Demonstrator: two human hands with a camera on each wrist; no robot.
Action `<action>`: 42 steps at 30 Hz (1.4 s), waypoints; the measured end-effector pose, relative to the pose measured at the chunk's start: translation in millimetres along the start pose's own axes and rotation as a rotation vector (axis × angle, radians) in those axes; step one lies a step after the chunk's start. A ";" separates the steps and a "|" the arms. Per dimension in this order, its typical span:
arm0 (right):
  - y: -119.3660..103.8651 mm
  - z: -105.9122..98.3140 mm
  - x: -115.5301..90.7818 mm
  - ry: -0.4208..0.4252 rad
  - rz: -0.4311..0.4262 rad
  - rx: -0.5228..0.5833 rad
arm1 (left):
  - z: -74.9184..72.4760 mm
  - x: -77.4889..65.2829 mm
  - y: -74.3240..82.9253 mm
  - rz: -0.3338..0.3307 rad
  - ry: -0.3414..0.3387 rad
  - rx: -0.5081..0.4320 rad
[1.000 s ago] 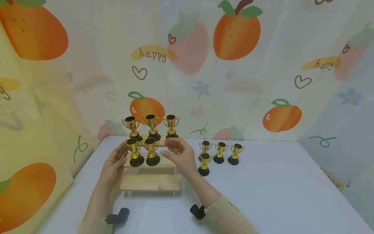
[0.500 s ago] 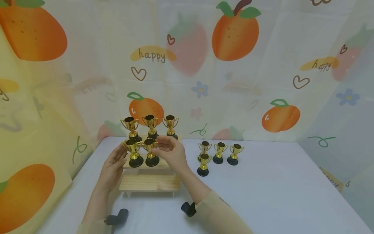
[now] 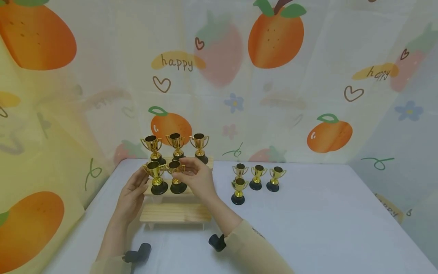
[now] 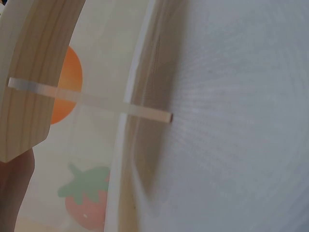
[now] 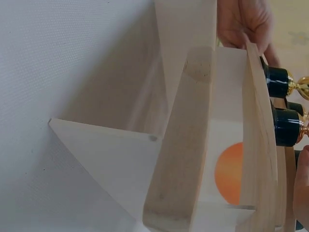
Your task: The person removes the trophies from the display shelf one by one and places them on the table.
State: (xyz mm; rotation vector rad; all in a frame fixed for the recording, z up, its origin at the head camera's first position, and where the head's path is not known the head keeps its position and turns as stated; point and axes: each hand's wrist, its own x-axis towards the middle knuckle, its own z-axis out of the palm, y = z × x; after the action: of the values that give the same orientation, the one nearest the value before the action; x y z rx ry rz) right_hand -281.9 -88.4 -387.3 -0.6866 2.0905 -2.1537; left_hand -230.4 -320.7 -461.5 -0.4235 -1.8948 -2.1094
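Note:
My right hand [image 3: 200,180] pinches a small gold trophy cup [image 3: 178,188] with a black base, thumb across its front and fingers at the back of the cup. It stands upright on the middle step of a wooden stepped stand [image 3: 174,213]. Left of it, on that same step, is another trophy [image 3: 159,187]. My left hand [image 3: 130,196] lies at the step's left end, its relaxed fingers beside this trophy's handle. In the right wrist view, the left hand [image 5: 246,21] shows behind the plank's end, and the held trophy's base [image 5: 287,126] rests on the plank.
Three more trophies [image 3: 175,141] stand in a row on the top step. To the right, several others [image 3: 259,177] are grouped on the white tablecloth [image 3: 308,220]. A fruit-patterned curtain [image 3: 273,95] hangs behind the table.
My right hand has moved left from beside the stand's right side to the right-hand trophy of the middle step and taken hold of it. The left hand has stayed in place.

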 end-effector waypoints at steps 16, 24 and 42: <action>5.3 4.1 2.4 0.011 -0.033 0.001 | -1.0 -1.2 -1.4 -0.001 0.001 0.005; 8.9 4.7 3.3 0.010 -0.047 -0.004 | -1.8 -0.3 -3.9 0.013 0.000 -0.001; 6.1 0.7 1.2 0.015 -0.053 0.008 | -0.9 1.3 -2.2 0.024 -0.009 -0.011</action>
State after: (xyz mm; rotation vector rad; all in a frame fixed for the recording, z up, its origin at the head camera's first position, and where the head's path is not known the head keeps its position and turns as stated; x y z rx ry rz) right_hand -284.3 -90.0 -392.8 -0.7356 2.0928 -2.1999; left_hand -232.4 -321.3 -463.2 -0.4566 -1.8744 -2.1063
